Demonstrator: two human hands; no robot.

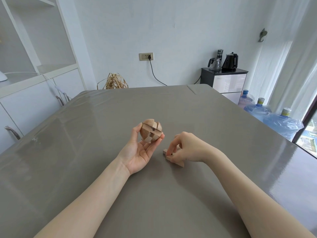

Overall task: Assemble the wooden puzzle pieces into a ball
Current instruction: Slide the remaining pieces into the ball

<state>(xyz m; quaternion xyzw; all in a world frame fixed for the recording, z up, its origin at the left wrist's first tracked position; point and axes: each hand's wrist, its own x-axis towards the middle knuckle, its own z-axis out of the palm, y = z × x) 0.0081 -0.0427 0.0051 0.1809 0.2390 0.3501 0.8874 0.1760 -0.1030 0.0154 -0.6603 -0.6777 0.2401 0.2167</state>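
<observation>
My left hand [139, 152] is palm up above the grey table [85, 152] and holds a partly built wooden ball [150, 130] between thumb and fingertips; gaps and square notches show between its pale wooden parts. To the right, my right hand [184, 148] reaches down to the table and pinches a loose wooden puzzle piece [172, 158] with thumb and fingers. That piece lies on the tabletop, its notched end at the left and a curved end sticking out below my hand; the hand covers its middle.
A black cabinet [223, 79] with kettles stands at the back right, with blue water bottles [274, 119] beside the table's right edge. White shelving [34, 66] fills the left wall. A straw object [116, 82] sits behind the table's far edge.
</observation>
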